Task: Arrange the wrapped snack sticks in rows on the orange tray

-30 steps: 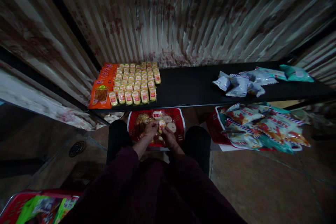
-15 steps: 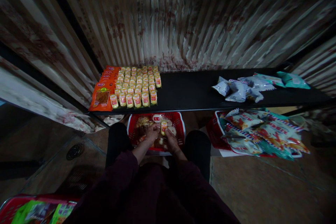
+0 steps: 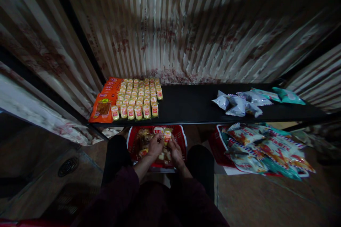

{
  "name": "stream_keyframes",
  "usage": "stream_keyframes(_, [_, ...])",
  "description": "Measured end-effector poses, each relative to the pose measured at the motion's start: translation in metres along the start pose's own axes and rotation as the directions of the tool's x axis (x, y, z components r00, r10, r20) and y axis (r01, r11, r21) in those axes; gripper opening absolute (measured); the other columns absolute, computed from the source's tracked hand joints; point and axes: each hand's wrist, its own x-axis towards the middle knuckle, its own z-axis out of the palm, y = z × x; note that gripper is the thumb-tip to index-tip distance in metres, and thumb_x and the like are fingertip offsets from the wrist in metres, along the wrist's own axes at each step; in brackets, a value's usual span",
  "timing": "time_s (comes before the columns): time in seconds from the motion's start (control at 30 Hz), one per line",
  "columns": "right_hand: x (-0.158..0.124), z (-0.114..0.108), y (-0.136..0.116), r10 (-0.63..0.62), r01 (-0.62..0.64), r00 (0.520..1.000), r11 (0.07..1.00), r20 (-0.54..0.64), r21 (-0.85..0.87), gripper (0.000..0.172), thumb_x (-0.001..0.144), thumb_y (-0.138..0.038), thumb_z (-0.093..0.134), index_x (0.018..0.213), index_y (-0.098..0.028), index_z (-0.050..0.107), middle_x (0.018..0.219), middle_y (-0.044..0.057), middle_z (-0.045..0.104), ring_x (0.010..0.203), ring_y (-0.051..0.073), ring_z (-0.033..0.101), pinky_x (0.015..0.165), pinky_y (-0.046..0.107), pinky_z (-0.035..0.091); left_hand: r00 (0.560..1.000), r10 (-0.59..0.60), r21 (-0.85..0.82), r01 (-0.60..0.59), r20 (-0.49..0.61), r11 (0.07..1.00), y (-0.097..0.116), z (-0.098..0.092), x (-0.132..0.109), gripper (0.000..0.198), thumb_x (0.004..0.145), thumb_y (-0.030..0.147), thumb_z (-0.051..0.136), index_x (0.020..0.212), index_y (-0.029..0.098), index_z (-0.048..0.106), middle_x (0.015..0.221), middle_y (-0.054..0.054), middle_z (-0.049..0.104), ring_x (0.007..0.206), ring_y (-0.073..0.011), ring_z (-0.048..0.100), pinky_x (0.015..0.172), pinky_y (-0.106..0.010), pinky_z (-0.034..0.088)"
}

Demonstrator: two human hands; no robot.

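- Several rounded yellow packs (image 3: 138,112), on the black shelf (image 3: 186,104)'s left: film-wrapped; a knock could scatter them.
- Left hand (image 3: 156,145), before the shelf: fingers curled beside the held pack (image 3: 167,136); grip cannot be told.
- Right hand (image 3: 176,150), before the shelf: grasping that pack, whose slick film could slip.
- Silver bags (image 3: 236,105), shelf's right: crinkled, puffed.
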Motion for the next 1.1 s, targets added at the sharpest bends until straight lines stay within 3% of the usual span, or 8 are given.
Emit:
stream_keyframes(0.1, [0.0,0.002,-0.016,0.014,-0.015,1.0,0.999,-0.014,-0.043,0.061,0.067,-0.066,0.059,0.106,-0.02,0.071,0.112,0.01,0.069,0.112,0.029,0.057,0.099,0.041,0.042,0.999,0.021,-0.016,-0.022,-0.027,1.0,0.008,0.0,0.001,0.027,0.074,0.006,0.05,0.094,0.018,0.064,0.091,-0.003,0.068,0.085,-0.0138,0.061,0.083,-0.028,0.047])
stream_keyframes(0.2, [0.001,0.003,-0.03,-0.065,0.067,0.997,0.997,0.032,-0.049,0.062,0.07,-0.065,0.058,0.11,-0.019,0.068,0.113,0.009,0.068,0.109,0.028,0.058,0.099,0.041,0.042,0.999,0.026,-0.062,-0.027,-0.029,0.998,0.017,-0.002,0.001,0.031,0.073,0.005,0.05,0.096,0.019,0.065,0.089,-0.002,0.067,0.084,-0.0133,0.062,0.083,-0.028,0.048])
stream_keyframes(0.4, [0.006,0.006,-0.049,-0.118,0.12,0.993,0.991,0.026,-0.06,0.054,0.077,-0.057,0.055,0.116,-0.02,0.064,0.106,0.007,0.069,0.092,0.023,0.061,0.081,0.033,0.048,0.998,0.058,-0.18,-0.062,-0.03,0.982,0.033,-0.006,0.001,0.032,0.072,0.005,0.049,0.095,0.019,0.065,0.095,-0.003,0.067,0.089,-0.0132,0.061,0.085,-0.028,0.048])
stream_keyframes(0.57, [0.017,0.008,-0.057,-0.182,0.183,0.983,0.981,0.025,-0.071,0.048,0.078,-0.055,0.054,0.11,-0.021,0.065,0.095,0.005,0.069,0.08,0.02,0.061,0.07,0.03,0.047,0.994,0.104,-0.148,-0.109,-0.04,0.983,0.049,-0.007,0.002,0.029,0.073,0.007,0.051,0.095,0.018,0.067,0.096,-0.004,0.066,0.089,-0.0145,0.06,0.086,-0.029,0.047])
stream_keyframes(0.8, [0.034,0.008,-0.072,-0.224,0.227,0.974,0.962,0.039,-0.148,0.047,0.077,-0.054,0.056,0.107,-0.02,0.065,0.103,0.007,0.069,0.089,0.023,0.061,0.079,0.033,0.048,0.982,0.177,-0.048,-0.18,-0.061,0.983,0.067,-0.008,0.01,0.035,0.073,0.007,0.05,0.102,0.018,0.066,0.096,-0.005,0.061,0.09,-0.0147,0.059,0.086,-0.027,0.048])
stream_keyframes(0.93, [0.047,0.012,-0.085,-0.256,0.267,0.962,0.953,0.096,-0.142,0.045,0.077,-0.053,0.058,0.108,-0.02,0.065,0.107,0.007,0.069,0.098,0.024,0.061,0.088,0.036,0.046,0.98,0.185,-0.031,-0.188,-0.076,0.982,0.076,-0.006,0.019,0.04,0.074,0.006,0.049,0.108,0.02,0.064,0.1,-0.005,0.06,0.091,-0.014,0.059,0.086,-0.027,0.048])
stream_keyframes(1.1, [0.067,0.019,-0.098,-0.27,0.287,0.956,0.942,0.118,-0.173,0.046,0.078,-0.054,0.057,0.108,-0.02,0.065,0.105,0.007,0.07,0.097,0.024,0.061,0.09,0.037,0.046,0.974,0.171,-0.007,-0.174,-0.146,0.985,0.084,-0.002,0.036,0.038,0.074,0.004,0.048,0.106,0.018,0.062,0.103,-0.006,0.064,0.095,-0.0158,0.059,0.093,-0.032,0.046])
